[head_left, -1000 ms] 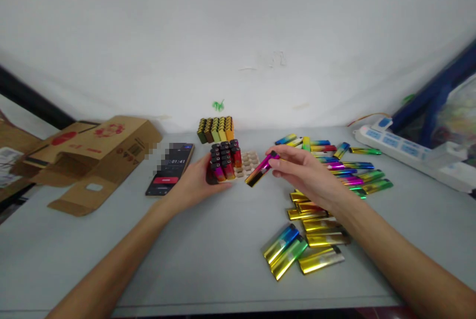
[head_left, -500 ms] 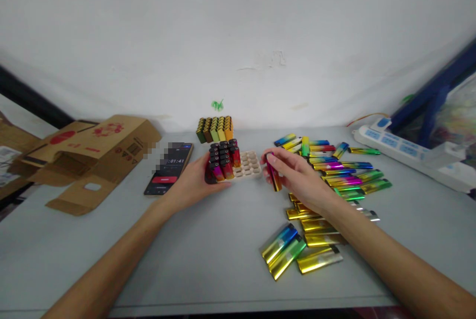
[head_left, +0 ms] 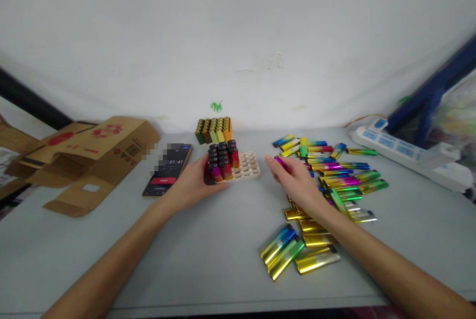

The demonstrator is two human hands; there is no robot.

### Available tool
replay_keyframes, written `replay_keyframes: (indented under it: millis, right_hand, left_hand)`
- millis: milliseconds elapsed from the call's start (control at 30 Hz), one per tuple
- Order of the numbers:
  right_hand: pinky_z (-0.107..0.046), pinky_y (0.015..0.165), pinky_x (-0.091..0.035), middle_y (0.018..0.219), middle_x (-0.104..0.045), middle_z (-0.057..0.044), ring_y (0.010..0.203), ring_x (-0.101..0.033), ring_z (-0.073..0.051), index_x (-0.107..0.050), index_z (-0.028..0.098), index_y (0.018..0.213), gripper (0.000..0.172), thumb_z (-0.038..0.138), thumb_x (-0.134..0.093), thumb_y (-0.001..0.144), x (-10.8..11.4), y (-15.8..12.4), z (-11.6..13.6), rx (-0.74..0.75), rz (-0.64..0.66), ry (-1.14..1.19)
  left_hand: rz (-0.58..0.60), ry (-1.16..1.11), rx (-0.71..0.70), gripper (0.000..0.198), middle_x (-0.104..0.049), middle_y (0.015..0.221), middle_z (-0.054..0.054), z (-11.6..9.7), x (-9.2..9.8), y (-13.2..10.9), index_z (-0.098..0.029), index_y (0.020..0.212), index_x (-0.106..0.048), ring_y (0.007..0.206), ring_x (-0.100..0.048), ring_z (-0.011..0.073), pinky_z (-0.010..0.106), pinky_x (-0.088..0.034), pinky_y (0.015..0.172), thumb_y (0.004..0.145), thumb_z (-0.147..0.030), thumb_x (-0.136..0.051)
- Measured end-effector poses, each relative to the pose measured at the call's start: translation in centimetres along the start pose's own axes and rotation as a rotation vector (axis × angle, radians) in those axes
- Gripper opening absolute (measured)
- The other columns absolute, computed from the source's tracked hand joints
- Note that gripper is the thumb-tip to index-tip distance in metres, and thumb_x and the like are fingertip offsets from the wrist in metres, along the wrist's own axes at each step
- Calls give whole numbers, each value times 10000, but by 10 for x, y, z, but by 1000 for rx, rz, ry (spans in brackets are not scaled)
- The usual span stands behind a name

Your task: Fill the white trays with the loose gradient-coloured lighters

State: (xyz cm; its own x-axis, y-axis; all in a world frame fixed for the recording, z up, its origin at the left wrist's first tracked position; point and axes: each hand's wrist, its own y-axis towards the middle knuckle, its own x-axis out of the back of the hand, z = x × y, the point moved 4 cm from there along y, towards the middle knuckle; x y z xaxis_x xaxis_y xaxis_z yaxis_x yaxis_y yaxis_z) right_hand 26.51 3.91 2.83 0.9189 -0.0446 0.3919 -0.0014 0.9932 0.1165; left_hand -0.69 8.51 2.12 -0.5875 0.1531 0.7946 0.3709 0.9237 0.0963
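A white tray point(head_left: 250, 166) with round sockets sits on the table. Its left part holds several upright lighters point(head_left: 223, 161), red and purple with black tops. My left hand point(head_left: 191, 178) grips the tray's left end, thumb along the front; its other fingers are mostly hidden behind the lighters. To the right of the tray, my right hand point(head_left: 292, 180) is closed on a lighter point(head_left: 279, 161). Only a purple bit of it shows above the fingers. Loose shiny lighters point(head_left: 336, 172) in gold, green, blue and purple lie under and beyond that hand.
A block of upright gold and green lighters point(head_left: 214, 131) stands against the wall. On the left are a phone point(head_left: 169, 170) showing a timer and an opened cardboard box point(head_left: 107, 153). A white power strip point(head_left: 405, 153) lies at the far right.
My right hand has turned and drawn slightly right and down, so its lighter, in plain sight before, is now mostly covered. My left hand keeps its grip on the tray.
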Motion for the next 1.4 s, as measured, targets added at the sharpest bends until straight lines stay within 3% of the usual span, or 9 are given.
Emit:
replay_keyframes:
  millis: [233, 433, 567, 700, 867, 967, 1133, 1400]
  right_hand:
    - [-321, 576, -250, 555, -362, 47, 575, -351, -143, -377, 276, 579, 412, 504, -551, 874, 4, 2, -3, 16, -102, -26]
    - [-317, 571, -263, 571, -373, 46, 586, -362, -146, -381, 275, 603, 465, 550, -571, 927, 4, 1, -3, 35, -68, -18]
    - [-292, 571, -330, 659, -457, 59, 623, -417, -149, -516, 258, 818, 446, 649, -619, 1005, 0, -2, -2, 36, 15, 80]
    - [-306, 689, -511, 895, -643, -4, 759, -599, -165, -611, 236, 1070, 306, 540, -577, 1088, -5, -4, 7, 135, 174, 168]
    - [-340, 807, -612, 1128, -758, -96, 1038, -709, -228, -781, 228, 1106, 206, 399, -717, 1010, -6, 5, 28, 294, 197, 73]
    - [-361, 856, -629, 1119, -826, -87, 976, -746, -219, -829, 231, 1117, 197, 360, -757, 987, -10, 14, 40, 345, 244, 11]
    - [-374, 851, -633, 1083, -862, -86, 902, -781, -220, -840, 206, 1133, 210, 331, -780, 976, -19, 32, 43, 386, 215, -75]
    - [-389, 932, -591, 1167, -859, -117, 996, -796, -255, -829, 187, 1194, 210, 266, -731, 1026, -23, 37, 48, 518, 277, -326]
  left_hand:
    - [-1, 19, -9, 725, -801, 1188, 138, 1, 0, 1, -186, 1280, -655, 1093, -788, 390, 513, -640, 1020, 754, -645, -851]
    - [-3, 46, -1, 740, -801, 1194, 129, 0, 0, 1, -181, 1301, -654, 1103, -787, 392, 490, -636, 1018, 761, -649, -844]
    - [-12, 32, -25, 730, -804, 1189, 122, 0, 0, 1, -176, 1307, -661, 1090, -793, 389, 473, -642, 1003, 767, -629, -853]
    - [-10, 17, -16, 743, -807, 1192, 117, 0, -1, 0, -167, 1324, -659, 1055, -799, 381, 471, -658, 950, 780, -633, -855]
    - [5, -40, -7, 733, -811, 1245, 129, -3, -1, -1, -190, 1347, -654, 1089, -795, 369, 478, -657, 979, 775, -592, -873]
    - [0, -48, -12, 738, -817, 1227, 116, -3, -1, -1, -204, 1379, -644, 1100, -794, 365, 483, -650, 1010, 781, -570, -876]
    - [-2, -52, -29, 775, -811, 1260, 120, 1, -2, -1, -209, 1418, -628, 1132, -787, 375, 502, -639, 1041, 780, -561, -890]
    - [-7, -42, -29, 774, -806, 1278, 121, 0, -2, -1, -196, 1413, -635, 1124, -791, 369, 472, -635, 1037, 775, -543, -900]
